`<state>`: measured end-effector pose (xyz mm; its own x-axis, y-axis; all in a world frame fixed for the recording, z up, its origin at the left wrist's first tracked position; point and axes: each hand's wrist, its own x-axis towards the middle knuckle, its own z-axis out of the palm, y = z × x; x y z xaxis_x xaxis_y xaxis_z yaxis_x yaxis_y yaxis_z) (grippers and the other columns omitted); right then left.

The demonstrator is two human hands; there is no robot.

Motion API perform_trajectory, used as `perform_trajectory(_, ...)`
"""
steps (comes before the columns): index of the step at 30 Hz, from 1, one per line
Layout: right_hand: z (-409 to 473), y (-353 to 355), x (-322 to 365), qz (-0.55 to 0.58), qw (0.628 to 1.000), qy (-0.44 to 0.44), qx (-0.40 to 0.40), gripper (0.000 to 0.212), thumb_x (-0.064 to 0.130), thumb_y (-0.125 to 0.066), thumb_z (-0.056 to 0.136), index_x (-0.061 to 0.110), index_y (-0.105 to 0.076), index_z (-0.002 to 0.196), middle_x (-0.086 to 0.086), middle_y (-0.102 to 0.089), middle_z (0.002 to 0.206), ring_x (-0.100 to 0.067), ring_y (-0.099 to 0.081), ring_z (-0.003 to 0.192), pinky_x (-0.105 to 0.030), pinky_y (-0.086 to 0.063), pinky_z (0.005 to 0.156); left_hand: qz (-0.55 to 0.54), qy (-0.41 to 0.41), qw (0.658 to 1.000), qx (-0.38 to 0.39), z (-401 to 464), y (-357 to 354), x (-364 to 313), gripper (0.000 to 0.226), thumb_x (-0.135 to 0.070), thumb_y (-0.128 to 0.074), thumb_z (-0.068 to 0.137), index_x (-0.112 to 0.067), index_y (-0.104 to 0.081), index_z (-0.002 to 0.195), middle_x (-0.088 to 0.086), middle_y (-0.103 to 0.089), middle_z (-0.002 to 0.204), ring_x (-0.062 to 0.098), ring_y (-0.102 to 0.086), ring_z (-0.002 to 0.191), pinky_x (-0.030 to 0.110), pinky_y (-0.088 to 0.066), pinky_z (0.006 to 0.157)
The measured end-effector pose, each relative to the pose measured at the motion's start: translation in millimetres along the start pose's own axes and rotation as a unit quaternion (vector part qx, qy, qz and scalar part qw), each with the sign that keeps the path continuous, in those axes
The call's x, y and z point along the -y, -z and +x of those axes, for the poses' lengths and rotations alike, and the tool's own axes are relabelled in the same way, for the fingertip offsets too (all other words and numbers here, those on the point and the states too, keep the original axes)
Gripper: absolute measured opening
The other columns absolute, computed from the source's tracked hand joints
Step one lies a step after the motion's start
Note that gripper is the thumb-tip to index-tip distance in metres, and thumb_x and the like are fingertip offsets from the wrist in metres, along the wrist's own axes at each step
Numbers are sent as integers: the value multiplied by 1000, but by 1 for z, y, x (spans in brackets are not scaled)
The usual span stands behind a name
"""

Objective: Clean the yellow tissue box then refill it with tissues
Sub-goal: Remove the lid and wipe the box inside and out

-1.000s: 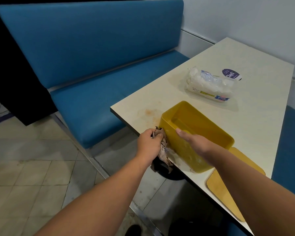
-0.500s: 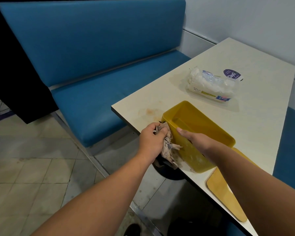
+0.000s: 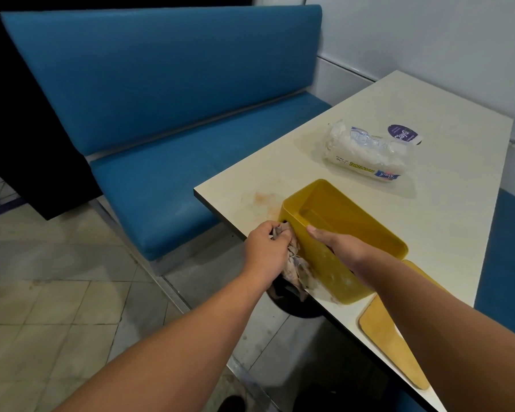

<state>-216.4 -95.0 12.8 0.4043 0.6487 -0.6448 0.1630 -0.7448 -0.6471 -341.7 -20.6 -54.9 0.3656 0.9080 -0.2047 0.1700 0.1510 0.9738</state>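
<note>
Here, tissue box (image 3: 348,227) lies (open-topped) under right hand (image 3: 339,248).

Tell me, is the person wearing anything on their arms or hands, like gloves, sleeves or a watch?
Nothing shows. The left hand and right hand are bare, with no gloves, rings or watch. Both forearms are uncovered right to the picture's edge, so no sleeve is in view.
</note>
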Motion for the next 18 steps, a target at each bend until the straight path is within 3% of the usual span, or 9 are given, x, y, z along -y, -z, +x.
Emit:
perform_trajectory(6, -2, 0, 0, -11, 1000, 8, 5, 70, 65, -44, 90, 32, -31, 150, -3, -19, 161, -30, -17, 147, -50, -16, 116, -1, 2, 1000, -19, -2, 2, 0, 8, -20, -62, 93, -25, -67, 90, -10, -67, 85, 9, -63, 82, 19, -46, 62)
perform_trajectory(9, -1, 0, 1, -2, 1000, 7, 6, 71, 66, -45, 89, 32, -32, 150, -3, -20, 161, -29, -18, 147, -50, -16, 116, -46, -11, 999, -8, -4, -1, -7, 12, -23, -63, 93, -31, -65, 85, -9, -70, 86, 9, -67, 82, 27, -56, 71)
perform_trajectory(14, -3, -1, 1, -14, 1000, 11, 4, 70, 66, -43, 90, 33, -31, 150, -3, -20, 161, -29, -17, 147, -50, -15, 116, 2, 4, 999, -40, -1, 0, -3, 12, -22, -61, 93, -29, -64, 85, -11, -66, 84, 12, -64, 83, 26, -51, 68)
perform_trajectory(18, -5, -2, 3, -3, 1000, 4, -1, 71, 64, -45, 91, 28, -31, 150, -7, -22, 160, -31, -22, 145, -49, -18, 115, -50, 12, 997, -55, 6, 0, -12, 7, -25, -60, 95, -27, -66, 92, -6, -69, 91, 12, -66, 86, 29, -56, 73)
